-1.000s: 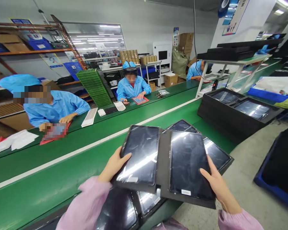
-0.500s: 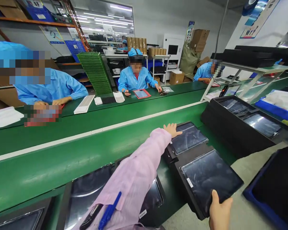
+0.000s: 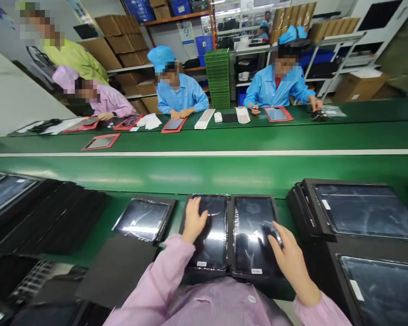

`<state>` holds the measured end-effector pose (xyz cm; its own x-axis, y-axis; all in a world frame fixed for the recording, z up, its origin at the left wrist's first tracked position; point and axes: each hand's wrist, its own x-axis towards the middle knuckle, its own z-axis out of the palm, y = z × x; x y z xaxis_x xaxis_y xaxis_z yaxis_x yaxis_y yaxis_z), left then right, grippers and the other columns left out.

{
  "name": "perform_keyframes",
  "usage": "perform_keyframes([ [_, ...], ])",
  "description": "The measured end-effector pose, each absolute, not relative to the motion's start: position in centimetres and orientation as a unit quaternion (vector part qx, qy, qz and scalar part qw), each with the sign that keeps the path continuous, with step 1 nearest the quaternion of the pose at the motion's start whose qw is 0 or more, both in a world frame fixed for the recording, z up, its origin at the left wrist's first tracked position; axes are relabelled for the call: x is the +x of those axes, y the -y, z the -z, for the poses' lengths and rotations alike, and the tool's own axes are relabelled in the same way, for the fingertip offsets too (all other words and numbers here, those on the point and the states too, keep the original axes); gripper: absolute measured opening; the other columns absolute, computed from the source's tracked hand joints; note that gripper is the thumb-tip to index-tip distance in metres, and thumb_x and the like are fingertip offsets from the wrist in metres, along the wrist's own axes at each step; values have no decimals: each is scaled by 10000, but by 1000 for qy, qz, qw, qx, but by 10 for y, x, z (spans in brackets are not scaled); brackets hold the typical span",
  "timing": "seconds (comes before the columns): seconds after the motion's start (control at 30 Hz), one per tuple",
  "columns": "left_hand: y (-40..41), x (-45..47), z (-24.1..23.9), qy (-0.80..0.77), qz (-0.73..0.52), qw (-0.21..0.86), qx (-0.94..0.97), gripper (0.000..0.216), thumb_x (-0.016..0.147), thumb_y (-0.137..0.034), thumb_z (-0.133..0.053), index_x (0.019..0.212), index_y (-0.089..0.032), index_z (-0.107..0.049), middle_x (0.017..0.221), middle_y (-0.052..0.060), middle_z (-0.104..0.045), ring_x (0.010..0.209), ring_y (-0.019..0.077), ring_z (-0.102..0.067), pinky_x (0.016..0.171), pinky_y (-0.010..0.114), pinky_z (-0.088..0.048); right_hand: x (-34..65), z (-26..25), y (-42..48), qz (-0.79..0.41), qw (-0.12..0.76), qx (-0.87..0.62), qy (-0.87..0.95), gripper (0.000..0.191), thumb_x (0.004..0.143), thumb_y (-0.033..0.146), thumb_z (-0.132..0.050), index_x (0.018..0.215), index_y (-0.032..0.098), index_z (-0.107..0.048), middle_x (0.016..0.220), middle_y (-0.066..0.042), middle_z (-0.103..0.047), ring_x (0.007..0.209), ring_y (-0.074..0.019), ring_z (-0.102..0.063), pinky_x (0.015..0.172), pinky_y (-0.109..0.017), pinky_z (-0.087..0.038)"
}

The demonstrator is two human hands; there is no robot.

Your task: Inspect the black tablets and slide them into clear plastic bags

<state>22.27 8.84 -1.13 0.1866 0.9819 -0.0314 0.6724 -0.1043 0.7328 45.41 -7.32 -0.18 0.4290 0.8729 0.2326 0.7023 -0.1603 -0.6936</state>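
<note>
Two film-covered dark tablet screens lie side by side in a black foam tray in front of me, the left screen (image 3: 212, 237) and the right screen (image 3: 253, 222). Each has a small white label near its lower edge. My left hand (image 3: 194, 222) rests on the left screen's outer edge, fingers stretched and thumb apart. Over the right edge of the right screen is my right hand (image 3: 290, 256), thumb and fingers apart; its outer fingers are partly hidden. I cannot tell whether the right fingertips touch the film.
To the right, stacked black trays (image 3: 329, 226) hold more screens. A tilted tray with a screen (image 3: 143, 219) sits at left, near a black sheet (image 3: 119, 269) and more stacked trays (image 3: 54, 217). Beyond the green conveyor (image 3: 149, 174), several co-workers handle tablets on red mats.
My view has swung left. My left hand has come back from the right-hand stack onto the left screen of the tray before me; my right hand has left the stacked screen for the right one.
</note>
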Motion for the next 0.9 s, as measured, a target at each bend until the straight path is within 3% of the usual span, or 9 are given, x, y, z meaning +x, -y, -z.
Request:
perform_keyframes([
  [0.17, -67, 132, 32, -665, -208, 383, 607, 654, 720, -257, -526, 1348, -138, -391, 1409, 158, -438, 1326, 286, -361, 1086, 439, -291, 418, 9, -43, -157, 289, -669, 667, 300, 856, 239, -425, 1038, 202, -660, 1065, -93, -680, 1032, -236, -602, 925, -419, -477],
  [0.33, -53, 124, 51, -614, -203, 541, 537, 768, 731, -317, -528, 1431, -174, -245, 1469, 64, -366, 1343, 200, -334, 1070, 297, -321, 399, 31, -112, -172, 223, -701, 655, 213, 803, 137, -507, 871, 186, -703, 999, -117, -689, 958, -274, -609, 869, -465, -467],
  [0.43, -51, 122, 59, -600, -210, 553, 538, 768, 746, -341, -525, 1435, -174, -230, 1493, 55, -318, 1358, 195, -300, 1090, 294, -285, 395, 38, -120, -168, 202, -712, 651, 222, 825, 130, -492, 781, 207, -695, 1031, -87, -679, 971, -257, -591, 881, -452, -452],
  [0.57, -47, 119, 66, -594, -221, 552, 542, 788, 769, -385, -509, 1448, -182, -163, 1517, 68, -263, 1383, 194, -232, 1113, 305, -231, 374, 20, -98, -144, 189, -712, 661, 247, 848, 106, -447, 789, 164, -679, 1103, -123, -645, 1087, -267, -528, 986, -457, -365],
  [0.67, -46, 118, 68, -596, -241, 540, 543, 863, 761, -405, -519, 1458, -195, -56, 1543, 87, -171, 1396, 197, -190, 1115, 327, -222, 341, -10, -47, -185, 145, -602, 763, 259, 799, 47, -445, 706, 177, -650, 864, -80, -686, 845, -211, -609, 869, -390, -460],
  [0.7, -45, 117, 68, -596, -248, 534, 546, 859, 752, -411, -531, 1454, -205, -81, 1550, 85, -136, 1400, 201, -179, 1117, 335, -215, 331, -21, -25, -232, 134, -513, 815, 240, 798, 63, -453, 712, 183, -642, 798, -57, -683, 765, -187, -615, 761, -331, -503],
  [0.77, -45, 114, 67, -590, -251, 525, 559, 718, 725, -427, -567, 1372, -216, -340, 1559, 61, -91, 1407, 219, -155, 1123, 331, -195, 319, -41, 15, -347, 159, -334, 862, 214, 839, 126, -455, 745, 204, -630, 813, -11, -688, 733, -135, -623, 643, -231, -511],
  [0.83, -43, 110, 66, -576, -234, 530, 577, 390, 705, -436, -591, 1015, -206, -643, 1558, 22, -114, 1408, 247, -154, 1113, 298, -218, 323, -51, 41, -453, 242, -301, 803, 264, 912, 209, -391, 772, 215, -615, 869, 11, -703, 765, -94, -646, 668, -188, -519],
  [0.9, -41, 105, 65, -559, -218, 544, 587, 238, 706, -430, -597, 652, -205, -657, 1534, 3, -218, 1404, 269, -170, 1084, 276, -277, 339, -46, 52, -474, 351, -395, 705, 315, 946, 231, -314, 854, 219, -615, 925, -2, -711, 843, -94, -661, 738, -214, -538],
])
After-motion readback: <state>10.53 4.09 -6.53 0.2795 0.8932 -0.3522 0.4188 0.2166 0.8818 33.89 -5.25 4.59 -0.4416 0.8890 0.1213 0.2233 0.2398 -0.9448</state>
